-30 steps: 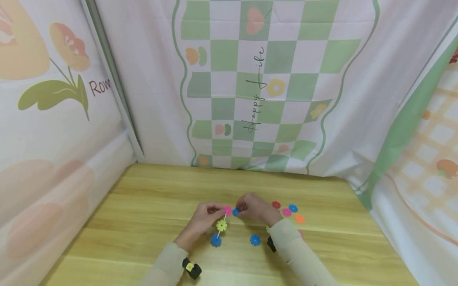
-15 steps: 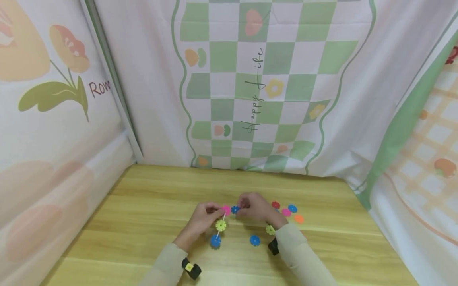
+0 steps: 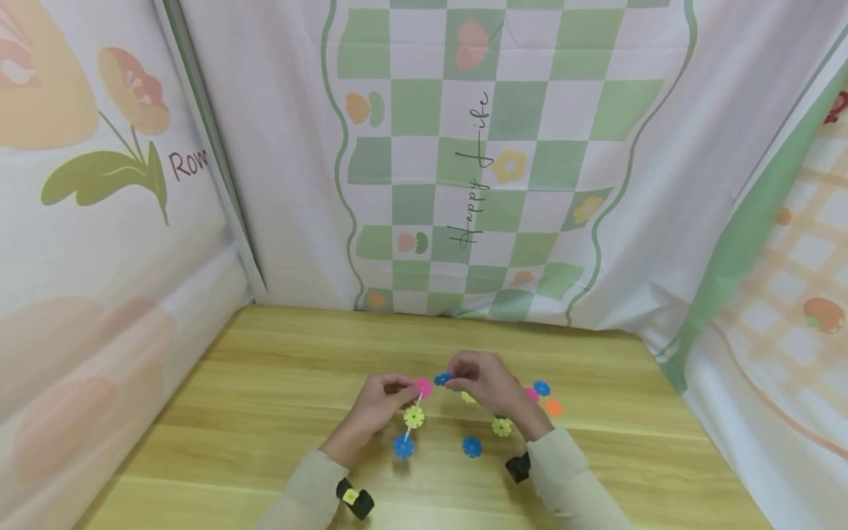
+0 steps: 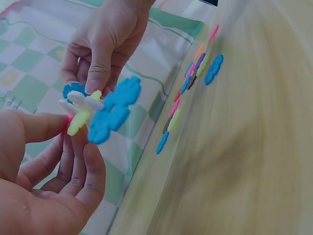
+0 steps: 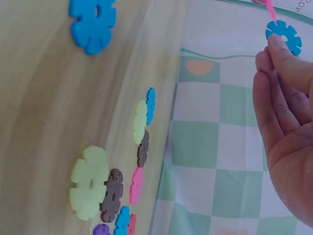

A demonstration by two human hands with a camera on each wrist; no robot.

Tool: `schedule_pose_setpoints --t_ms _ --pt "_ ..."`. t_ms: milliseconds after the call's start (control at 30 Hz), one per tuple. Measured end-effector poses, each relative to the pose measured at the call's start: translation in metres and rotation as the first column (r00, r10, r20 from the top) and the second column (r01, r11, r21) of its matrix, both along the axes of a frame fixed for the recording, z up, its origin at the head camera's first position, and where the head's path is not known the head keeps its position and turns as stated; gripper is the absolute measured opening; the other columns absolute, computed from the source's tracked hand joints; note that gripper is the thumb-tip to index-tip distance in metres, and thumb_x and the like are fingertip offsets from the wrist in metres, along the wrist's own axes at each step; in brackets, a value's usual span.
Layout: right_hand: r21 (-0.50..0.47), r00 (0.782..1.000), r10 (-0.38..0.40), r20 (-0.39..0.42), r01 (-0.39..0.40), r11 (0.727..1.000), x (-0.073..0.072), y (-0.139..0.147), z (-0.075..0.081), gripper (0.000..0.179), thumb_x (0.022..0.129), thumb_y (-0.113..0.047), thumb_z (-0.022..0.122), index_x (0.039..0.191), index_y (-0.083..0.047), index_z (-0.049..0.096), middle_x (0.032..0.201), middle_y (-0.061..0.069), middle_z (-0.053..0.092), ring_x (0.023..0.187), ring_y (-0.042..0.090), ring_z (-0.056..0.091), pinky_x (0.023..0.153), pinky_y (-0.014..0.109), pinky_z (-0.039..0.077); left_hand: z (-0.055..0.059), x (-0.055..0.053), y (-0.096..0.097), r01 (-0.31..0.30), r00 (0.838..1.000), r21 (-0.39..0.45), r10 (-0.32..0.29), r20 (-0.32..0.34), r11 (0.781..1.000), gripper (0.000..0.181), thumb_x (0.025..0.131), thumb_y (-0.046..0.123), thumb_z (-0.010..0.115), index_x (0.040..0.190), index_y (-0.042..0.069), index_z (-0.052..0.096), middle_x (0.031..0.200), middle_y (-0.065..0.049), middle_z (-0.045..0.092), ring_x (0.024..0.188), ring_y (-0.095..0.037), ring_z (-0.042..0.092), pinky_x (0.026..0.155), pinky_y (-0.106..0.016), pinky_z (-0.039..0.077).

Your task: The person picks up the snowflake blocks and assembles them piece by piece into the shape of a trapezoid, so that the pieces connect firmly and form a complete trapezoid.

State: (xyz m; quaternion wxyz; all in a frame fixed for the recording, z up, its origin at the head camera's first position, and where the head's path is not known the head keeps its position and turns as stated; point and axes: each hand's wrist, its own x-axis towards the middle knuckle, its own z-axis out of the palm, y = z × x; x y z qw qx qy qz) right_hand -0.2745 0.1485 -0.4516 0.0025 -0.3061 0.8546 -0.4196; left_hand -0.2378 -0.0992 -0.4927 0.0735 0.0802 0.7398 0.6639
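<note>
My left hand (image 3: 374, 408) pinches a pink notched flower disc (image 3: 424, 388) between thumb and fingers. From that disc a joined string of flower pieces hangs down: thin white ones seen edge-on, a yellow disc (image 3: 414, 417) and a blue disc (image 3: 403, 446) at the bottom. Just to the right, my right hand (image 3: 489, 383) holds another blue disc (image 5: 284, 37) by its edge with thumb and fingertips. This disc is tilted and close to the pink one; whether they touch I cannot tell. The left wrist view shows white pieces (image 4: 80, 102) between the yellow and blue discs.
Loose flower discs lie on the wooden table (image 3: 265, 383): a blue one (image 3: 472, 447), a yellow one (image 3: 501, 428) by the right wrist, an orange one (image 3: 553, 408) and several others. Brown discs (image 5: 112, 196) appear in the right wrist view. Patterned curtains (image 3: 464, 184) surround the table.
My right hand has shifted slightly right and away from me, tilting its blue disc. A loose yellow disc now shows beneath that hand. The left hand has hardly moved.
</note>
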Motion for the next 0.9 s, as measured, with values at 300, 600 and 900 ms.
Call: schedule_pose_setpoints --t_ms 300,600,900 --pt "-0.062 0.993 0.046 -0.111 -0.053 0.997 0.008 -0.003 -0.007 0.007 0.093 -0.007 0.079 0.091 -0.013 0.075 0.089 0.001 0.077 0.081 0.012 0.073 0.074 0.025 0.064 0.003 0.004 0.003 0.063 0.998 0.049 -0.063 -0.001 0.997 0.027 0.101 0.025 0.073 0.111 0.0 0.075 0.098 -0.005 0.078 0.088 -0.013 0.07 0.086 -0.028 0.062" --pt "-0.069 0.981 0.059 -0.182 -0.073 0.995 0.012 -0.004 -0.005 0.008 0.092 -0.003 0.079 0.089 -0.008 0.074 0.088 0.006 0.077 0.08 0.017 0.074 0.072 0.027 0.064 0.007 0.008 0.005 0.066 0.998 0.065 -0.065 -0.012 0.996 0.024 0.101 0.018 0.073 0.111 -0.003 0.075 0.097 -0.008 0.078 0.086 -0.012 0.07 0.083 -0.026 0.062" --pt "-0.001 0.956 0.085 -0.281 -0.089 0.996 0.012 -0.005 0.002 0.011 0.091 -0.002 0.08 0.088 -0.011 0.074 0.087 0.001 0.078 0.08 0.009 0.074 0.071 0.027 0.064 0.007 0.007 0.007 0.068 0.997 0.069 -0.065 -0.047 0.995 0.023 0.1 0.018 0.074 0.109 -0.003 0.076 0.095 -0.01 0.078 0.084 -0.013 0.07 0.079 -0.025 0.062"
